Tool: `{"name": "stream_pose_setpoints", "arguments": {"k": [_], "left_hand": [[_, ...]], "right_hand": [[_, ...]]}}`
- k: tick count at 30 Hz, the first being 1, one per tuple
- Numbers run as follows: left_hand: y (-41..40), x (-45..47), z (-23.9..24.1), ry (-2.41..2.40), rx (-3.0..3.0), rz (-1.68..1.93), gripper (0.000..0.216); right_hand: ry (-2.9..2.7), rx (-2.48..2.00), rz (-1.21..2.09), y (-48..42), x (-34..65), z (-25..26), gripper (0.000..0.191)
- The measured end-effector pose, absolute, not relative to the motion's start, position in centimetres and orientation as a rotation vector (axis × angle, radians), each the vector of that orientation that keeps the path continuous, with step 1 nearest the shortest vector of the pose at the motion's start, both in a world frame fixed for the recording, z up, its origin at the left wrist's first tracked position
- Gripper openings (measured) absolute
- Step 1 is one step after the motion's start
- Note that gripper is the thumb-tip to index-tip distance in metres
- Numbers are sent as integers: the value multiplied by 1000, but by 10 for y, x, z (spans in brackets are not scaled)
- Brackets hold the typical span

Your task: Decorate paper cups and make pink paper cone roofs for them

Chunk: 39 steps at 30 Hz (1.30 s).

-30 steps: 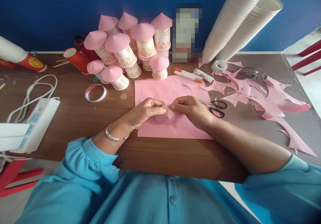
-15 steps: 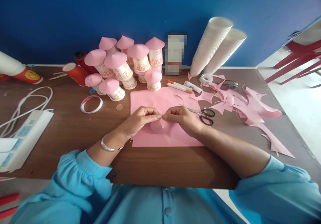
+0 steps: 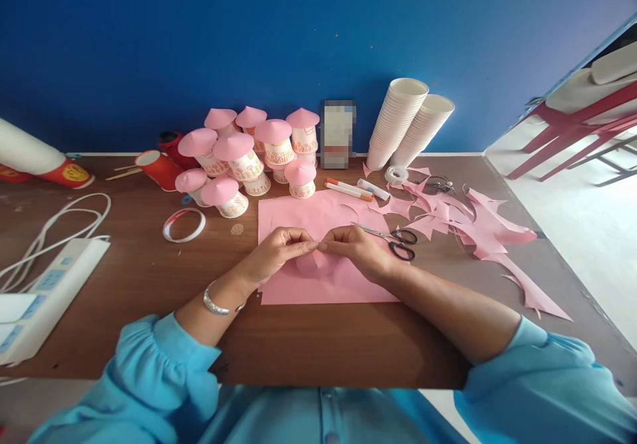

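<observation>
My left hand [image 3: 277, 251] and my right hand [image 3: 354, 248] meet fingertip to fingertip over a small pink paper cone [image 3: 316, 265]. Both hands pinch its top edge, fingers closed. The cone rests on a pink paper sheet [image 3: 318, 285] that lies flat on the brown table [image 3: 149, 278]. A silver bracelet circles my left wrist. Black-handled scissors [image 3: 395, 241] lie just right of my right hand.
Behind the sheet stand several paper cups with pink cone roofs [image 3: 243, 158]. Two leaning stacks of white cups [image 3: 411, 122] rest against the blue wall. Pink paper scraps [image 3: 478, 228] spread to the right. Markers [image 3: 348, 190], a tape ring [image 3: 184, 224], a white power strip [image 3: 40, 298] and red cups [image 3: 159, 167] lie around.
The camera has tilted up, so the table and hands appear lower and smaller. My hands keep pinching the pink cone in the same place on the sheet.
</observation>
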<state>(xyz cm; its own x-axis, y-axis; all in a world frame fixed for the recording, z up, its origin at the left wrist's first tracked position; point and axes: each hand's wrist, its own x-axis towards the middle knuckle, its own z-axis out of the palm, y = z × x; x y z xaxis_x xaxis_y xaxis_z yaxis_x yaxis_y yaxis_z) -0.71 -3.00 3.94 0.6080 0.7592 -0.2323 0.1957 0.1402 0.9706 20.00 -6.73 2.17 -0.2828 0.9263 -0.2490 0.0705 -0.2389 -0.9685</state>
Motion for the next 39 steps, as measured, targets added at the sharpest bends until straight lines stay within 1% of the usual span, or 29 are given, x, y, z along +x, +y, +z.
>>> {"name": "stream_pose_setpoints", "arguments": {"k": [6,12,18,29,39], "left_hand": [[-30,-11,36,848,1362,483,37],[-30,-11,34,875,1383,472,43],[-30,-9,36,872,1466,523,39],[-32,-9,37,881,1462,567,42],[-31,-9,39,860,1459,538,42]], "right_hand": [[-1284,-1281,1614,-67,199,24,43],[-1282,-1281,1620,-67,198,26,43],[-1292,-1280,1612,-68,198,27,43],[-1274,-1279,1649,-68,198,32,45],[-1286,-1253,1648,-68,198,32,46]]}}
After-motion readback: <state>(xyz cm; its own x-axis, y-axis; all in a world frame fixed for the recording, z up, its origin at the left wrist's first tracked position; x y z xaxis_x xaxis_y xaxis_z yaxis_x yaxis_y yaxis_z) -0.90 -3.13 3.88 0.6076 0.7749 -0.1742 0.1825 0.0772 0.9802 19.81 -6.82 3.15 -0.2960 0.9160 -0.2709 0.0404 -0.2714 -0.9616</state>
